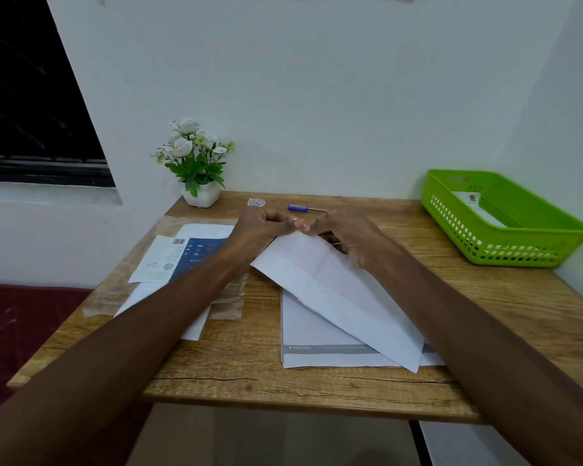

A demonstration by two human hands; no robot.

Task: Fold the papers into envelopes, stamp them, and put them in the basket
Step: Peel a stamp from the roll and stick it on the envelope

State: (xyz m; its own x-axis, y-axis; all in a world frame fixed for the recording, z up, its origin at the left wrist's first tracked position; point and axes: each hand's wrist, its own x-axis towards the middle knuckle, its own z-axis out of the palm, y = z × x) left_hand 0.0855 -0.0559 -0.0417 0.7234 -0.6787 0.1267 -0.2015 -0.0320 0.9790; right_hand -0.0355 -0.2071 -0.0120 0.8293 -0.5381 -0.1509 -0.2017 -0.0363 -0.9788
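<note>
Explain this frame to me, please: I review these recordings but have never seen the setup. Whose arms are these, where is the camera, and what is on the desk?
There is no robot. A person wears one wide-angle camera on the head, looking down at their own arms. The left hand and right hand both pinch the far end of a folded white paper, raised over a printed sheet on the wooden desk. At left lie more papers. Behind are a potted plant, a small round item and a blue tool. The green basket at right already holds something white.
</note>
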